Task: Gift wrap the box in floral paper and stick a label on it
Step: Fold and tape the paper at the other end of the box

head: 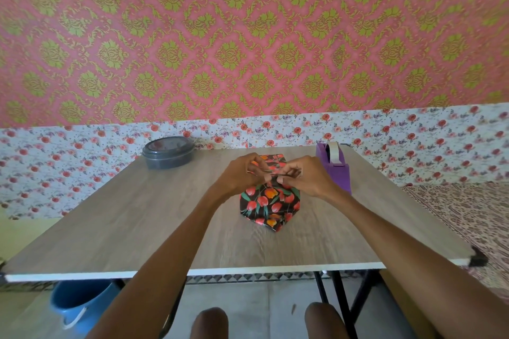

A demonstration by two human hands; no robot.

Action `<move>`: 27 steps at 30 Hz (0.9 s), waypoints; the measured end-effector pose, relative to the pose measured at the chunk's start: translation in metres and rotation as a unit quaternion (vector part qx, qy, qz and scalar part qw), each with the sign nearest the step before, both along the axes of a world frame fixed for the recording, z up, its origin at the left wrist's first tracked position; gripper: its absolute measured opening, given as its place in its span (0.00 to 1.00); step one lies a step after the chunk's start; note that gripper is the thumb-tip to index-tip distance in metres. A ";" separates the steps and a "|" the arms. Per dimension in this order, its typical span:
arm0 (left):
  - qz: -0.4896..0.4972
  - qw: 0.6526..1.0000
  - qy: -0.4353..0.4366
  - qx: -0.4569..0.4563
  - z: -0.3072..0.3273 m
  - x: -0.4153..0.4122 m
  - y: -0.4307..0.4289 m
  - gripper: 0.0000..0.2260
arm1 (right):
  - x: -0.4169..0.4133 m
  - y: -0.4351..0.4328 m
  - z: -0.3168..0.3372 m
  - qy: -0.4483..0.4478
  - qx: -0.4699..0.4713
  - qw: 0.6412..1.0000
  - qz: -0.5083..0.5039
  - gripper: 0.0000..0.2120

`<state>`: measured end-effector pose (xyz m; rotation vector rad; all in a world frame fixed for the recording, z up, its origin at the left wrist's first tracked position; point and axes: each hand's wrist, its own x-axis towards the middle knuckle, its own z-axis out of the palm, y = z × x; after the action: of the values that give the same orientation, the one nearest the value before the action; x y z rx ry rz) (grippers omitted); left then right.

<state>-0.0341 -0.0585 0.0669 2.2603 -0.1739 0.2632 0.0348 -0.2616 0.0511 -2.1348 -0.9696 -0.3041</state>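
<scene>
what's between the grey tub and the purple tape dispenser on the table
In the head view, the wrapped box sits between the grey tub and the tape dispenser, with the left hand and right hand pinching its paper on top.

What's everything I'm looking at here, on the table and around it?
wrapped box: one, black paper with red and orange flowers, middle of the table
tape dispenser: one, purple, right of the box
round lidded container: one, dark grey, far left of the table
table: one, grey wood-look
bucket: one, blue, on the floor under the table's left side
left hand: one, fingers pinching paper on top of the box
right hand: one, likewise
</scene>
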 end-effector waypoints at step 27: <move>0.053 0.928 -0.255 0.268 -0.061 -0.016 -0.010 0.12 | -0.021 -0.007 -0.032 -0.394 -0.156 0.904 0.052 0.12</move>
<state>-0.0503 -0.0687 0.0060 2.6963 -0.4395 0.9636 0.0141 -0.2684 0.0187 -2.2526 -1.6689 -1.0791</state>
